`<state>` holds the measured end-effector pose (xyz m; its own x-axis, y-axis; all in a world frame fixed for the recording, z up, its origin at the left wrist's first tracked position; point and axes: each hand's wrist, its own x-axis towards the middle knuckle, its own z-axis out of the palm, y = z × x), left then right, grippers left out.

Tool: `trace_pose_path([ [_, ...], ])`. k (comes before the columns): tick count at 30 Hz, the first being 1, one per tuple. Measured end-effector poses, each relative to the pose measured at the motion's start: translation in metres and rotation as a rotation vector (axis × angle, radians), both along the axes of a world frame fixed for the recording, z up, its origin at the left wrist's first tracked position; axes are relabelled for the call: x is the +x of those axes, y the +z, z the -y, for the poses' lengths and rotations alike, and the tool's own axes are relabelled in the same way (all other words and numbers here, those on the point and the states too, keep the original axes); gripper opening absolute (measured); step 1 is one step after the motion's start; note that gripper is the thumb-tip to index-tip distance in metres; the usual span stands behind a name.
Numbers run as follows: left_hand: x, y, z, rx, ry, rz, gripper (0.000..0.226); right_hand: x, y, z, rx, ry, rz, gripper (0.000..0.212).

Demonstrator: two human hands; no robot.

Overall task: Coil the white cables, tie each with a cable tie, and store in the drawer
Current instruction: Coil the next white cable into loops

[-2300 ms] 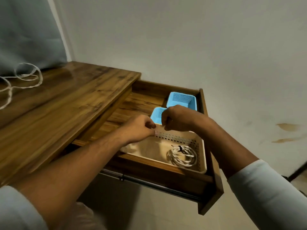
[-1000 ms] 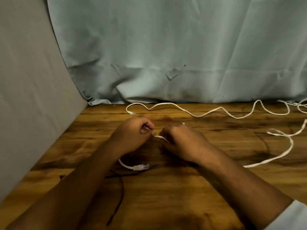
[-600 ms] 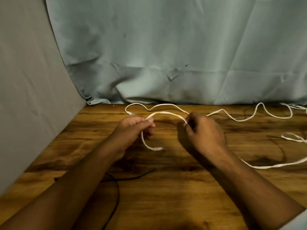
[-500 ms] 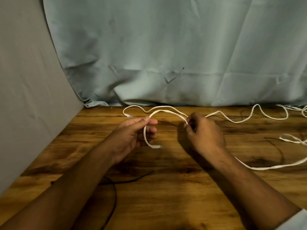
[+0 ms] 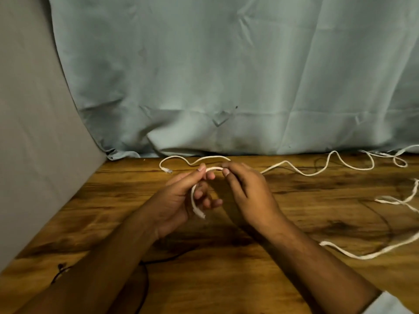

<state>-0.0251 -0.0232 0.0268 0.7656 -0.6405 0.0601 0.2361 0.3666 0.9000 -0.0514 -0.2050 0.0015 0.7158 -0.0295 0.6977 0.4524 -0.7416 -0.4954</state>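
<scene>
1. A white cable (image 5: 213,169) is held above the surface (image 5: 226,286), arched between both hands.
2. It is pinched between the thumb and forefinger of the left hand (image 5: 176,202); its short end hangs down across that palm.
3. The other side of the arch is pinched by the fingertips of the right hand (image 5: 249,193), just beside the left.
4. A long stretch of white cable is seen trailing rightward from under the right forearm.
5. A second white cable (image 5: 306,174) lies along the back edge, near the grey-blue curtain (image 5: 226,75).
6. A black cable tie (image 5: 163,259) lies by the left forearm.
</scene>
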Motion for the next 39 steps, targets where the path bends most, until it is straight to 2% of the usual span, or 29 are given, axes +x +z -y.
trace_pose_path([
  [4, 0.008, 0.021, 0.004, -0.208, -0.155, -0.082, 0.035, 0.000, -0.005, 0.001, 0.061, 0.002, -0.104, 0.015],
  [6, 0.012, 0.029, 0.013, -0.266, -0.187, -0.076, 0.041, -0.002, -0.006, -0.002, 0.010, 0.001, -0.191, 0.021],
  [9, 0.016, 0.035, 0.031, -0.306, -0.120, -0.062, 0.049, -0.007, -0.002, -0.007, -0.082, -0.018, -0.286, 0.033],
  [11, 0.021, 0.036, 0.040, -0.325, -0.059, -0.071, 0.039, -0.009, -0.001, -0.006, -0.141, -0.043, -0.322, 0.037],
  [13, 0.029, 0.031, 0.044, -0.344, -0.003, -0.079, 0.023, -0.010, -0.002, -0.006, -0.190, -0.061, -0.365, 0.028],
  [17, 0.039, 0.023, 0.041, -0.143, 0.079, 0.004, 0.028, -0.014, -0.003, -0.013, -0.318, -0.090, -0.464, 0.021],
  [20, 0.043, 0.015, 0.041, -0.094, 0.149, 0.063, 0.031, -0.014, 0.000, -0.013, -0.389, -0.139, -0.463, 0.023],
  [22, 0.043, 0.012, 0.041, -0.038, 0.188, 0.132, 0.032, -0.015, 0.003, -0.011, -0.458, -0.164, -0.446, 0.023],
  [25, 0.044, 0.008, 0.041, 0.199, 0.201, 0.300, 0.037, -0.020, 0.009, -0.009, -0.633, -0.210, -0.364, 0.026],
  [28, 0.047, 0.004, 0.042, 0.373, 0.203, 0.408, 0.027, -0.022, 0.021, -0.006, -0.731, -0.240, -0.239, 0.024],
  [31, 0.049, 0.001, 0.041, 0.584, 0.214, 0.585, 0.027, -0.026, 0.030, 0.001, -0.726, -0.223, -0.142, 0.024],
  [34, 0.046, 0.006, 0.034, 0.729, 0.149, 0.660, 0.031, -0.028, 0.033, 0.009, -0.639, -0.183, -0.022, 0.030],
  [37, 0.040, 0.013, 0.028, 0.712, -0.024, 0.610, 0.034, -0.023, 0.029, 0.019, -0.565, -0.245, 0.088, 0.031],
  [39, 0.036, 0.014, 0.027, 0.631, -0.112, 0.493, 0.032, -0.020, 0.024, 0.023, -0.462, -0.261, 0.126, 0.035],
])
